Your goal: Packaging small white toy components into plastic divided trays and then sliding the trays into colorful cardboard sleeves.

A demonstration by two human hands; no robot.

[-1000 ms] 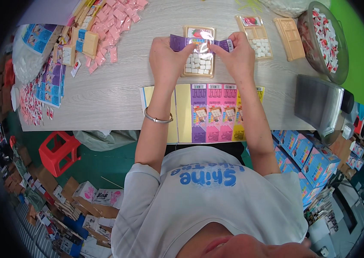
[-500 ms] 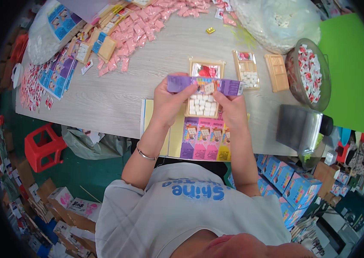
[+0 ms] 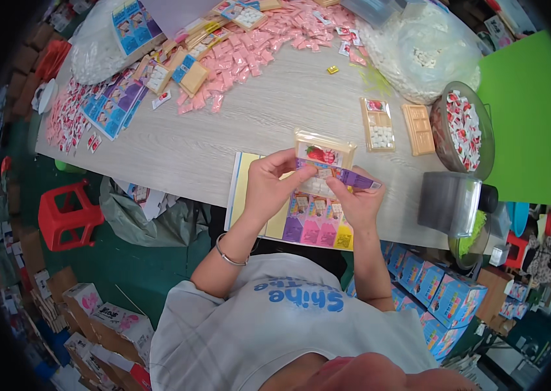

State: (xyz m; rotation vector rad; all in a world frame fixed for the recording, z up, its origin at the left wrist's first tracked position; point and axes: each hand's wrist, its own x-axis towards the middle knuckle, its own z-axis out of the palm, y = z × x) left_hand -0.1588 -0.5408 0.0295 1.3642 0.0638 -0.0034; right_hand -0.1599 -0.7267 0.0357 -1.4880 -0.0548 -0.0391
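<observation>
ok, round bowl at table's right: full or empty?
Full: the round bowl is heaped to its rim with small red-and-white wrapped pieces.

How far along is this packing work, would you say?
Not far, it seems. One filled tray lies on the table, beside an empty tray. In hand: the left hand and right hand hold a small tray with a purple card. Left: heaps of pink sachets and a bag of white pieces.

Both forearms rise from the lower frame; left hand (image 3: 270, 189) and right hand (image 3: 358, 203) meet at centre, fingers curled in a pinch.
</observation>
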